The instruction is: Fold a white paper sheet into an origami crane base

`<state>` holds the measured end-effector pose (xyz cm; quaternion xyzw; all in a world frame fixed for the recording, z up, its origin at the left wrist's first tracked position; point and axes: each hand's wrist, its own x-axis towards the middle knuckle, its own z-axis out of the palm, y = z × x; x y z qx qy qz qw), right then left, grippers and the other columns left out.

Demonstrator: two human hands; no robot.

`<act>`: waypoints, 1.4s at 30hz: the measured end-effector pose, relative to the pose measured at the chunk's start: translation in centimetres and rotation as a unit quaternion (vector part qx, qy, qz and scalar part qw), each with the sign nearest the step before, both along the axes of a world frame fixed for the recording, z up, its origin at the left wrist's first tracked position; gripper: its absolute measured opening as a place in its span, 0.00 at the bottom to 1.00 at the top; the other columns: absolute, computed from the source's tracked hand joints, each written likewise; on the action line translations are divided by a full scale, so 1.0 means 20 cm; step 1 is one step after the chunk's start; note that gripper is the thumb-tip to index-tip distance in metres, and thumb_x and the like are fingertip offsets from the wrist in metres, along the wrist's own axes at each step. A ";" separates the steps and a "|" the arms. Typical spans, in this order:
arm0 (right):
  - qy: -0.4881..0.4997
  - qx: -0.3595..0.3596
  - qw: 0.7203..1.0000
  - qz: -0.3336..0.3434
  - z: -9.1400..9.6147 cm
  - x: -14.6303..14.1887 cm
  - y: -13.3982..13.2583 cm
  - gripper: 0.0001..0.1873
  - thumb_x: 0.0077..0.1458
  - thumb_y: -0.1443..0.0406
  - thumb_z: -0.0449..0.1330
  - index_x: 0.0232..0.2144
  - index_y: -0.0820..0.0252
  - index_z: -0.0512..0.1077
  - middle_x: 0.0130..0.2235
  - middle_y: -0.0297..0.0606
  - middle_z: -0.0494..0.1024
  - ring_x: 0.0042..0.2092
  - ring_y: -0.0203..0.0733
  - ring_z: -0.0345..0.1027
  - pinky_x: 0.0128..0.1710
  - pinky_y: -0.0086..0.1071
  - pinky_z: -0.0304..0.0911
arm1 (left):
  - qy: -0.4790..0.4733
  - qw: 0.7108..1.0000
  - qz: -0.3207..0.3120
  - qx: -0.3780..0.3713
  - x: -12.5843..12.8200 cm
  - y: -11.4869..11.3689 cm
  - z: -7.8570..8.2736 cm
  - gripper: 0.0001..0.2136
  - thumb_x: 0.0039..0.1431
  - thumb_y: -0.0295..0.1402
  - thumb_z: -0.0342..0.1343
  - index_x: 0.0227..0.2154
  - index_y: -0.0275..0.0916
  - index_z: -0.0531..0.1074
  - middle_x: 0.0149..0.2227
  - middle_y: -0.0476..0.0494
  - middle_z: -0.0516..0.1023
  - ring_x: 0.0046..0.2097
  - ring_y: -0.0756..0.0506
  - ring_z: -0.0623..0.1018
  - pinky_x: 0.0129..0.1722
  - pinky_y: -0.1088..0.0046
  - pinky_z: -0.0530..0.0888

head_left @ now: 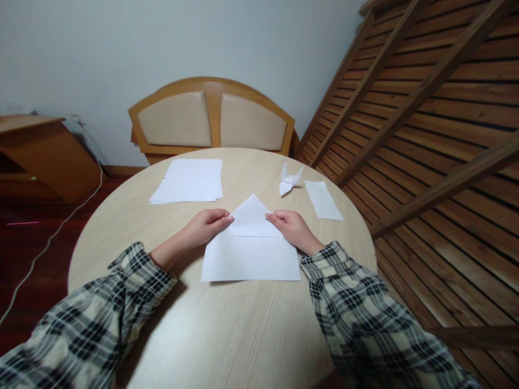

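A white sheet of paper [251, 258] is between my two hands, its far end folded into a point with a straight flap edge across the middle. My left hand [208, 224] pinches the left slanted edge between thumb and fingers. On the opposite slanted edge, my right hand [292, 228] grips in the same way, thumb on top. The near edge of the sheet lies toward me, over the table. Beyond my right hand stands a folded white paper crane [288, 181], and a narrow strip of white paper [323, 200] lies to the right of it.
The round light-wood table [227, 335] carries a stack of white sheets [188, 181] at the far left. Behind it is a wooden headboard [214, 116] with cream panels. Slatted wood [425, 135] leans along the right side. A white cable [57, 232] trails across the floor near a cabinet [36, 156].
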<state>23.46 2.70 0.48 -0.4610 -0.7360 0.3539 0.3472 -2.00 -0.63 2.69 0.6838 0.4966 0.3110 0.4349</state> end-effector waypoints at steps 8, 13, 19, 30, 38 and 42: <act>0.028 0.015 0.998 -0.053 0.01 0.03 0.02 0.29 0.53 0.43 0.57 0.16 0.57 0.57 0.20 0.28 0.53 0.24 0.33 0.48 0.23 0.30 0.43 | -0.051 0.998 0.031 0.005 -0.05 0.01 -0.01 0.16 0.60 0.46 0.54 0.32 0.35 0.72 0.28 0.47 0.72 0.27 0.50 0.69 0.24 0.76 0.66; 0.068 0.046 0.993 -0.085 0.01 0.04 0.03 0.25 0.58 0.47 0.53 0.23 0.60 0.67 0.20 0.28 0.57 0.23 0.33 0.52 0.22 0.29 0.47 | -0.121 0.991 0.052 -0.026 -0.04 0.01 -0.01 0.15 0.57 0.45 0.57 0.30 0.36 0.72 0.28 0.45 0.75 0.26 0.49 0.72 0.23 0.75 0.67; 0.195 0.008 0.980 -0.048 -0.01 0.05 0.04 0.25 0.61 0.57 0.53 0.59 0.52 0.60 0.35 0.34 0.73 0.25 0.33 0.63 0.22 0.27 0.58 | -0.226 0.959 0.165 -0.040 -0.10 0.03 0.01 0.13 0.52 0.42 0.63 0.30 0.37 0.73 0.26 0.50 0.74 0.25 0.51 0.71 0.24 0.76 0.67; 0.050 0.171 0.981 0.075 -0.04 0.04 0.02 0.15 0.55 0.62 0.63 0.46 0.49 0.78 0.61 0.43 0.62 0.51 0.44 0.66 0.55 0.45 0.62 | -0.176 0.970 0.158 -0.063 -0.12 0.06 -0.01 0.13 0.53 0.42 0.62 0.29 0.36 0.73 0.25 0.49 0.73 0.23 0.51 0.70 0.22 0.75 0.65; -0.124 0.218 0.964 0.093 -0.06 0.07 0.05 0.13 0.54 0.69 0.63 0.42 0.52 0.79 0.59 0.44 0.66 0.55 0.48 0.63 0.56 0.49 0.59 | 0.130 0.984 0.069 0.097 -0.15 0.11 -0.06 0.17 0.60 0.45 0.52 0.31 0.36 0.76 0.28 0.42 0.76 0.27 0.46 0.71 0.27 0.70 0.66; -0.163 0.251 0.949 0.096 -0.08 0.08 0.07 0.09 0.54 0.69 0.64 0.37 0.51 0.80 0.54 0.43 0.72 0.55 0.47 0.63 0.55 0.50 0.59 | 0.296 0.926 0.077 0.221 -0.17 0.13 -0.08 0.16 0.60 0.43 0.54 0.44 0.39 0.76 0.32 0.41 0.78 0.33 0.42 0.74 0.35 0.65 0.70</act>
